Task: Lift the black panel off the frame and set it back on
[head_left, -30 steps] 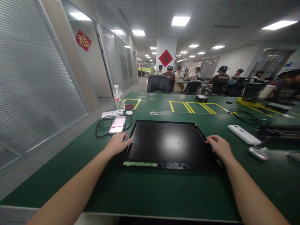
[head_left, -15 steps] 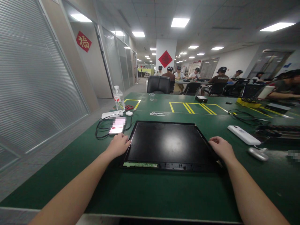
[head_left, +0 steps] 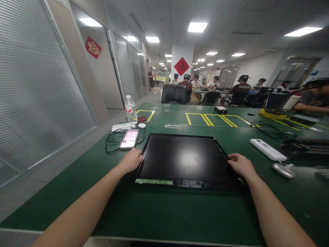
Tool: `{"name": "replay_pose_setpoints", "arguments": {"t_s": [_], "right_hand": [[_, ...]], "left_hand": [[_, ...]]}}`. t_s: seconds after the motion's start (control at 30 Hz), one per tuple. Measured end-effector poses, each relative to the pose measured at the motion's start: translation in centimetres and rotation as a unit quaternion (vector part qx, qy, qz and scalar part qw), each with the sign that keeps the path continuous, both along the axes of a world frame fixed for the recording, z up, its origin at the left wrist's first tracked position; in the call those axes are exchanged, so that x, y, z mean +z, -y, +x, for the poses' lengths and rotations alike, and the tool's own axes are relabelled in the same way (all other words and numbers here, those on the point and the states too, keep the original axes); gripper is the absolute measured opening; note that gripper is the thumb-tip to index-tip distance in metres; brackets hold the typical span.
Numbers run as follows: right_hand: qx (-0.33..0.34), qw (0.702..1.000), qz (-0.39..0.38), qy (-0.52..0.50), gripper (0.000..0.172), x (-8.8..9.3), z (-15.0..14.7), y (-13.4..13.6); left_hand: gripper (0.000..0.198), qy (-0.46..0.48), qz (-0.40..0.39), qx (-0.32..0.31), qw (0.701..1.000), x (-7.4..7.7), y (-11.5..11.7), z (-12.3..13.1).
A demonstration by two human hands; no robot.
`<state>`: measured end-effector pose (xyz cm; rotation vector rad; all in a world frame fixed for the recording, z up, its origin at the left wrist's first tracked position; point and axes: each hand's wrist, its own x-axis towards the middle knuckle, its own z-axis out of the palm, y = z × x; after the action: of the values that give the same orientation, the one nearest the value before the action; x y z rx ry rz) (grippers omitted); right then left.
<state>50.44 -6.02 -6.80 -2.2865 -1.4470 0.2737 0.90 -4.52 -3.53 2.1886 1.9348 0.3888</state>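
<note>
Holds a screen panel [head_left: 183, 157] by both sides, flat on the table [head_left: 164, 212], near the front edge and straight ahead. Grips its left edge with the left hand [head_left: 132, 160], fingers curled in tight against the rim. Clamps the right edge with the right hand [head_left: 240, 165], fingers bent over the frame.

Glossy black glass, square-cornered, thin dark frame, a pale blur of ceiling light on the face. Along the near edge, to the left, a narrow green circuit strip [head_left: 153, 181]. Underneath, a dull green mat surface, marked farther off with yellow tape lines [head_left: 205, 118] in rectangles.

Just beyond the left hand, a phone [head_left: 128, 140] with a lit pinkish screen, ringed by a loose black cable [head_left: 110, 144]. Farther left, a clear plastic bottle [head_left: 131, 109] with a red-and-white label, writing too small to read. To the right, a long white plastic case [head_left: 267, 149] with rounded ends.

On the far-left wall, a red paper diamond [head_left: 93, 47] with the gold character 福.
</note>
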Motion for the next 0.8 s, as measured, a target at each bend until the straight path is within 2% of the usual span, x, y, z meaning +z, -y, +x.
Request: {"name": "replay_pose_setpoints", "arguments": {"t_s": [0.2,0.4,0.47,0.57,0.8], "right_hand": [[-0.004,1.0,-0.007,0.008,0.031,0.0,0.1,-0.1],[-0.005,1.0,0.0,0.005,0.031,-0.2,0.2,-0.1],[-0.003,1.0,0.0,0.002,0.03,-0.2,0.2,0.0],[-0.003,1.0,-0.003,0.001,0.029,-0.1,0.2,0.0],[-0.001,1.0,-0.001,0.002,0.028,-0.3,0.3,-0.1]], "left_hand": [[0.022,0.11,0.017,0.021,0.994,0.7,0.1,-0.2],[0.021,0.225,0.043,0.038,0.973,0.8,0.5,0.0],[0.021,0.306,0.04,0.062,0.949,0.8,0.8,0.3],[0.023,0.438,0.017,0.111,0.892,1.0,1.2,0.9],[0.021,0.576,-0.077,0.179,0.794,1.6,1.7,1.9]]}}
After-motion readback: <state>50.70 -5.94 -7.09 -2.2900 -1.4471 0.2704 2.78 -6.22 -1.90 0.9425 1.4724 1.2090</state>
